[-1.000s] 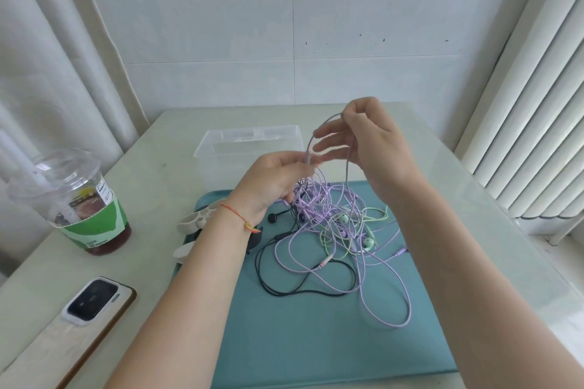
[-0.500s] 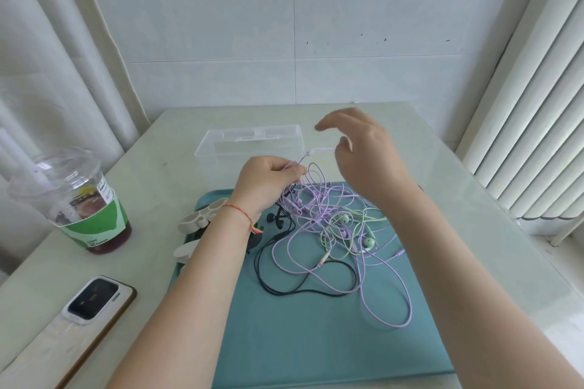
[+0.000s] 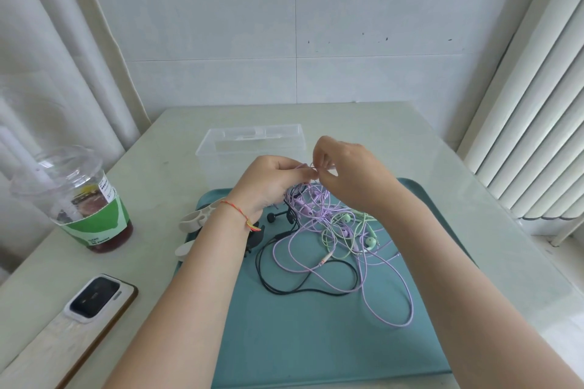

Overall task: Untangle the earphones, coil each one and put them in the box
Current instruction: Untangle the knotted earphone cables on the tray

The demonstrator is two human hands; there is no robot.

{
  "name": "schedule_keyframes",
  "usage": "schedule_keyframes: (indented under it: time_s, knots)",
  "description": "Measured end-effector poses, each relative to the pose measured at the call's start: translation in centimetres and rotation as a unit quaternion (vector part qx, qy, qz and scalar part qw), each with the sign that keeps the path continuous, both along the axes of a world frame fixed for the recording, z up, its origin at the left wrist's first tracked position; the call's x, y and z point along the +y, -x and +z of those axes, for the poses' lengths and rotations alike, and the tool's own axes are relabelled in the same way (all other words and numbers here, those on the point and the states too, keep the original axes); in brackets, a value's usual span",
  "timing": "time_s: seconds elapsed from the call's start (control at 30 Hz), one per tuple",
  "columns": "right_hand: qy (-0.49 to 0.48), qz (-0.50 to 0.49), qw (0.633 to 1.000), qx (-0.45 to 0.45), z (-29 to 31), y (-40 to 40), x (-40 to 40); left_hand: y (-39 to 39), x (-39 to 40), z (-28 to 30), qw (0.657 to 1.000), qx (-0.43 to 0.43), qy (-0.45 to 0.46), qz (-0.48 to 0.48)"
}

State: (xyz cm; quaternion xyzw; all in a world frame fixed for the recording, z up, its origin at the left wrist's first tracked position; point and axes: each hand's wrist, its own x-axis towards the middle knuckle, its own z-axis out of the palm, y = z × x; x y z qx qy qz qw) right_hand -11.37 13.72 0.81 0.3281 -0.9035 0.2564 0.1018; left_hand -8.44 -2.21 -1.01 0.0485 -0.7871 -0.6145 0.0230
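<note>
Left hand (image 3: 268, 185) and right hand (image 3: 344, 174) pinch one lilac earphone cable (image 3: 316, 199) between fingertips — below the grip, tangled earphones (image 3: 328, 240) on a teal tray (image 3: 316, 341); just beyond, the clear box (image 3: 221, 148).

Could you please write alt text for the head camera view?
Two hands, left hand and right hand, pinch a thin purple earphone cable above tangled purple, green and black earphones on a teal tray; a clear plastic box sits behind.

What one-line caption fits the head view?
Both hands, left and right, pinch purple earphone cable above the tangle.
</note>
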Motion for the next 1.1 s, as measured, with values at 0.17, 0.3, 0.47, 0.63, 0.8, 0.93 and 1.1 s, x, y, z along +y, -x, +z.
schedule_keyframes:
  time_s: [0.17, 0.3, 0.47, 0.63, 0.8, 0.93, 1.1]
  knots:
    - [0.017, -0.008, 0.998, -0.067, 0.3, -0.5, -0.3, 0.0, 0.0, 0.1, 1.000, -0.001, 0.022, -0.008]
    - [-0.014, -0.036, 0.998, -0.042, 0.7, -0.5, 0.1, 0.2, -0.4, -0.4, 0.995, -0.008, 0.103, -0.012]
    - [-0.049, -0.061, 0.996, -0.031, 0.8, 0.3, 0.7, 0.3, -0.4, -0.8, 0.989, 0.026, 0.125, 0.075]
    - [-0.058, -0.077, 0.994, -0.058, 0.5, 0.5, 0.6, 0.8, -0.7, -0.6, 0.980, 0.028, 0.022, 0.198]
    - [0.001, -0.076, 0.995, -0.067, 0.4, 0.3, 0.2, 0.5, -0.5, -0.2, 0.998, -0.033, -0.013, 0.053]
    - [0.035, -0.069, 0.995, -0.067, 0.6, 0.2, -0.2, 0.3, 0.1, -0.4, 1.000, -0.015, 0.015, 0.011]
    - [0.144, -0.127, 0.980, -0.052, 1.0, 0.2, -0.1, 0.1, -0.4, -0.4, 0.996, -0.026, 0.083, -0.024]
